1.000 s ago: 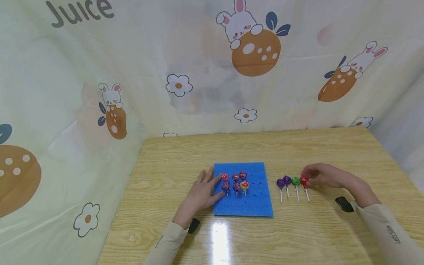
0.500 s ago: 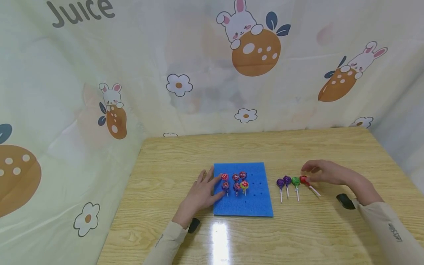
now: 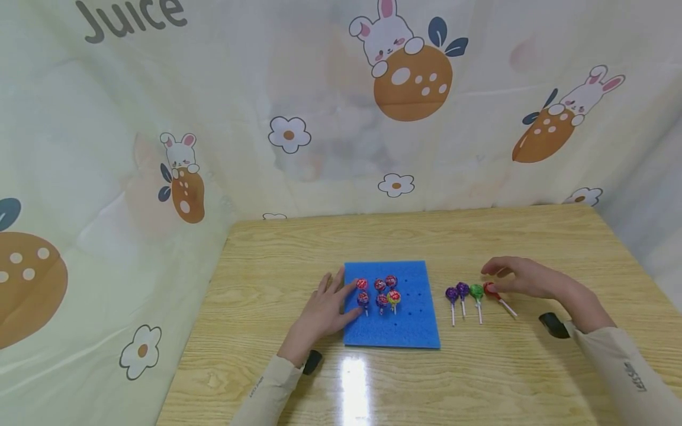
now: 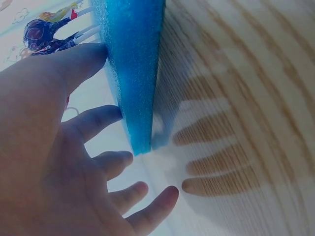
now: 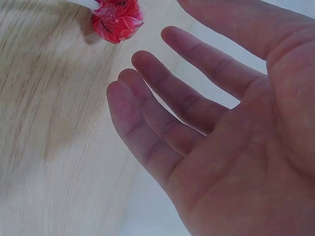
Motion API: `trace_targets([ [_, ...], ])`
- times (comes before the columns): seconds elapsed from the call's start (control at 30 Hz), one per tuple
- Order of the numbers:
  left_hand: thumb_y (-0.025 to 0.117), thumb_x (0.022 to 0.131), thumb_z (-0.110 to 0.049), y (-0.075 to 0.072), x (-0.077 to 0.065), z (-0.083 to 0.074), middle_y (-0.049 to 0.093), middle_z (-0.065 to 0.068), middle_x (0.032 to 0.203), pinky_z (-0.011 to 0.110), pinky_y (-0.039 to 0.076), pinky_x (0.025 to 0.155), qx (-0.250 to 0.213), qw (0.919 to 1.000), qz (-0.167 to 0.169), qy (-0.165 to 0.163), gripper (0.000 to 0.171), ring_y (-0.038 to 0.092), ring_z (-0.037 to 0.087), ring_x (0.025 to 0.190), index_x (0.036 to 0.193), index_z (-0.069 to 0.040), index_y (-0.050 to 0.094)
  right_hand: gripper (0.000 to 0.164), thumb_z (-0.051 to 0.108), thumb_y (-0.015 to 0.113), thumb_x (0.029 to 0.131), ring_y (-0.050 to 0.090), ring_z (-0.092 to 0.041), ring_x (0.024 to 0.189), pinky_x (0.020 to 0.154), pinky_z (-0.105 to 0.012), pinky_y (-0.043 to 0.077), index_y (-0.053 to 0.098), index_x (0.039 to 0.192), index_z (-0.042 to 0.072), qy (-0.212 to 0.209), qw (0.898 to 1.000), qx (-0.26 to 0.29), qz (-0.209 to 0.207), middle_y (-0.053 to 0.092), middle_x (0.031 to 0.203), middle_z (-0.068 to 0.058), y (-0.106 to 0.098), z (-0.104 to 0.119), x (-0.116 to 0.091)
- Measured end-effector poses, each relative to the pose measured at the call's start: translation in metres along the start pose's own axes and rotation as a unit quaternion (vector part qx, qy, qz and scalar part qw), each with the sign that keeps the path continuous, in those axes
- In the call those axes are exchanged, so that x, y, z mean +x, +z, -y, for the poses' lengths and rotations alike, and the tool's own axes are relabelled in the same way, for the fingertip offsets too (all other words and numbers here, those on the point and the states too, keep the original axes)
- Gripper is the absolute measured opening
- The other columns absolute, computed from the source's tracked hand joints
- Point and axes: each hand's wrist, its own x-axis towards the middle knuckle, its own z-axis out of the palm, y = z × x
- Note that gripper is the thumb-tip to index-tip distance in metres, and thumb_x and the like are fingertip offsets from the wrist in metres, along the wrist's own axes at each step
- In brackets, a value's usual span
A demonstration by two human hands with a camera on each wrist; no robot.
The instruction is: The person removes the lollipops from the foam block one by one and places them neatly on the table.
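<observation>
In the head view my left hand [image 3: 322, 313] rests with spread fingers at the left edge of a blue foam board [image 3: 367, 334]. The left wrist view shows its thumb and index finger touching the side of the foam [image 4: 133, 64]. Several wrapped lollipops stand in the board, among them a yellow-and-red lollipop [image 3: 393, 297] and a pink-red lollipop [image 3: 362, 284]. My right hand [image 3: 527, 277] hovers by a red lollipop [image 3: 489, 289] lying on the table, its stick toward the lower right. In the right wrist view the fingers are relaxed, apart from the red wrapper [image 5: 118, 19].
Left of the red lollipop lie a green lollipop [image 3: 476, 291] and two purple lollipops [image 3: 452, 294] on the wooden table [image 3: 266, 266], sticks toward the front. Small holes dot the right part of the board. A printed curtain [image 3: 330, 148] hangs behind the table.
My right hand has let go of the red lollipop and risen slightly. The lollipop's stick has swung from pointing forward to the lower right. My left hand stays put.
</observation>
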Motion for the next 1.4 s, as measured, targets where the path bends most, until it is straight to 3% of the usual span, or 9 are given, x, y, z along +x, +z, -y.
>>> trace_targets([
  [0.4, 0.052, 0.099, -0.057, 0.001, 0.000, 0.000, 0.009, 0.007, 0.171, 0.069, 0.029, 0.115, 0.002, 1.0000, -0.001, 0.000, 0.067, 0.009, 0.041, 0.156, 0.157, -0.028, 0.036, 0.045, 0.030, 0.067, 0.097, 0.060, -0.039, 0.117, 0.089, -0.048, 0.054, 0.059, 0.130, 0.000, 0.001, 1.000, 0.022, -0.005, 0.065, 0.127, -0.018, 0.004, 0.009, -0.002],
  [0.73, 0.052, 0.099, -0.058, 0.001, 0.000, 0.001, 0.009, 0.007, 0.171, 0.069, 0.029, 0.114, 0.003, 1.0000, 0.000, -0.001, 0.068, 0.009, 0.041, 0.156, 0.157, -0.028, 0.036, 0.043, 0.028, 0.066, 0.098, 0.062, -0.037, 0.117, 0.083, -0.032, 0.055, 0.059, 0.132, 0.002, -0.028, 0.999, 0.016, -0.033, 0.063, 0.130, -0.018, 0.009, 0.027, -0.001],
  [1.0, 0.052, 0.099, -0.058, 0.001, 0.001, 0.001, 0.008, 0.007, 0.171, 0.069, 0.029, 0.114, 0.001, 1.0000, 0.001, -0.002, 0.068, 0.009, 0.041, 0.156, 0.157, -0.028, 0.036, 0.043, 0.024, 0.064, 0.100, 0.060, -0.041, 0.119, 0.076, -0.031, 0.057, 0.057, 0.135, 0.000, -0.037, 0.997, 0.038, -0.049, 0.060, 0.134, -0.022, 0.017, 0.037, 0.004],
  [1.4, 0.053, 0.098, -0.057, -0.001, 0.002, 0.000, 0.011, 0.008, 0.171, 0.069, 0.030, 0.114, 0.006, 1.0000, -0.001, 0.002, 0.067, 0.011, 0.041, 0.156, 0.157, -0.028, 0.037, 0.041, 0.020, 0.065, 0.099, 0.061, -0.039, 0.116, 0.086, -0.046, 0.057, 0.058, 0.134, 0.000, -0.074, 0.993, 0.034, -0.090, 0.063, 0.131, -0.021, 0.030, 0.051, 0.017],
])
